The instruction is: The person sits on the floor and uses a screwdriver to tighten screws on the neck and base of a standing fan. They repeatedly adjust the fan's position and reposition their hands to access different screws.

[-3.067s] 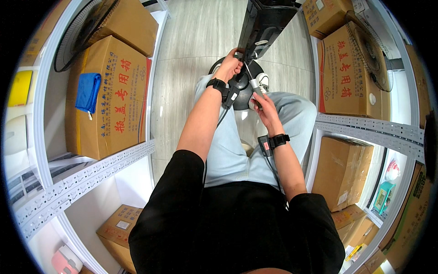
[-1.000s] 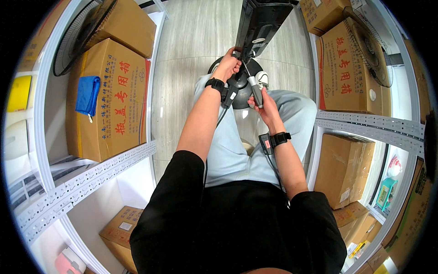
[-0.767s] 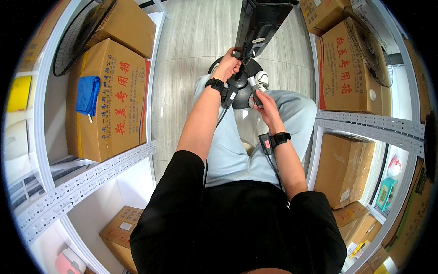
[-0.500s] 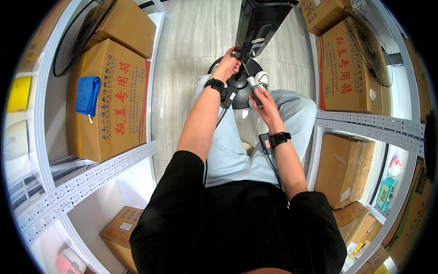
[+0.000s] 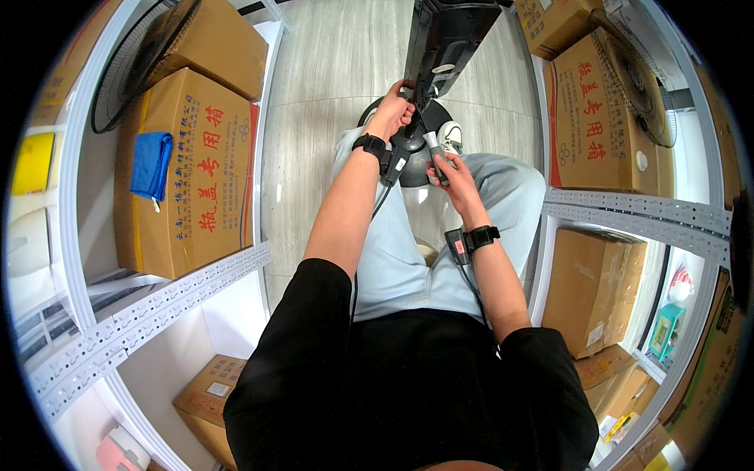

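A tall black appliance [image 5: 444, 47] with a boxy upper body stands between my legs on a round dark base [image 5: 420, 174]. My left hand [image 5: 393, 112] is wrapped around its narrow lower part, just under the boxy body. A screwdriver [image 5: 433, 145] with a grey and white handle is in my right hand [image 5: 454, 174], fingers closed round the handle. Its shaft points up and left toward the joint below the body. Whether the tip sits in a screw is too small to tell.
Metal shelves with cardboard boxes [image 5: 196, 173] flank me on the left and others [image 5: 593, 118] on the right. Round fan grilles [image 5: 129, 71] lean against boxes on both sides. A blue cloth pouch [image 5: 151, 165] hangs at the left box. My shoe [image 5: 450, 137] is beside the base.
My right hand and the screwdriver handle have shifted very slightly left. My left hand keeps its hold on the appliance.
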Motion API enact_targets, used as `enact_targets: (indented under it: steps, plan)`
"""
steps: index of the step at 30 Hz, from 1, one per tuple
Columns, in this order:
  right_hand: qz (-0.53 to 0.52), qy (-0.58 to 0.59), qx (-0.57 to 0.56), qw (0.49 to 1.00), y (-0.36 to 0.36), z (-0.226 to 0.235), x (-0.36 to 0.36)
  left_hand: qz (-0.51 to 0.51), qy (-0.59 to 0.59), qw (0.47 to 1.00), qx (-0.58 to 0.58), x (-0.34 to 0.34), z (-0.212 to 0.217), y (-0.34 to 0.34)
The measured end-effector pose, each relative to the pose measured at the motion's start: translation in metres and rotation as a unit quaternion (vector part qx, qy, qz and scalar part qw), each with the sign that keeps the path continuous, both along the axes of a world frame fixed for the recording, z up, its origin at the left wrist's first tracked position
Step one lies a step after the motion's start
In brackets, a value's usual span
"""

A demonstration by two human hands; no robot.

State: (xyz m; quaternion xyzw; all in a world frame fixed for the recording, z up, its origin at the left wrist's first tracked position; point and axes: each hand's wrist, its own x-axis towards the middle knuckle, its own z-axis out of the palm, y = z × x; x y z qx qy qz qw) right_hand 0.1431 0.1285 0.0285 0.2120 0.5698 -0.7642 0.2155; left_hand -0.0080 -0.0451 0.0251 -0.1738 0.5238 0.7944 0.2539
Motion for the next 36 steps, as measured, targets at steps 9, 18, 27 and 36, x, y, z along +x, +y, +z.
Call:
enact_targets:
  steps: [9, 18, 27, 36]
  plan:
    - [-0.007, -0.001, -0.046, 0.999, 0.013, 0.005, 0.008, 0.022, -0.005, 1.0, 0.002, 0.0, 0.0, 0.001]
    - [-0.097, 0.032, 0.05, 0.994, 0.039, 0.017, 0.012, 0.038, -0.001, 0.999, 0.02, 0.004, 0.008, 0.003]
    - [-0.089, 0.055, 0.085, 0.991, 0.034, 0.024, -0.006, 0.034, -0.008, 0.998, 0.042, 0.004, 0.009, 0.0]
    - [-0.055, 0.19, 0.355, 0.914, 0.043, -0.006, -0.021, 0.037, -0.02, 0.998, 0.038, 0.003, 0.008, 0.0]
